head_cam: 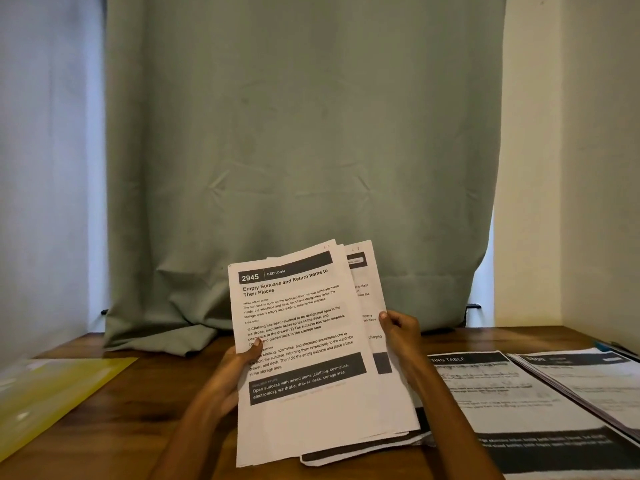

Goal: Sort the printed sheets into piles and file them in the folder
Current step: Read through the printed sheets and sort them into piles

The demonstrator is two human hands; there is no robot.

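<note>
I hold a fanned stack of printed sheets (311, 344) upright above the wooden table (138, 393). The top sheet is headed "2945 BEDROOM". My left hand (239, 362) grips the stack's left edge, thumb on the front page. My right hand (398, 336) grips the right edge, thumb on the sheets behind. Two piles of sorted sheets lie flat to the right: one (491, 393) headed "...SING TABLE" and another (595, 386) further right. A yellow folder (52, 393) lies at the left of the table.
A grey-green curtain (304, 150) hangs behind the table, its hem bunched on the tabletop at the back left. Walls close in on the left and right. A blue object (602, 346) peeks out behind the rightmost pile.
</note>
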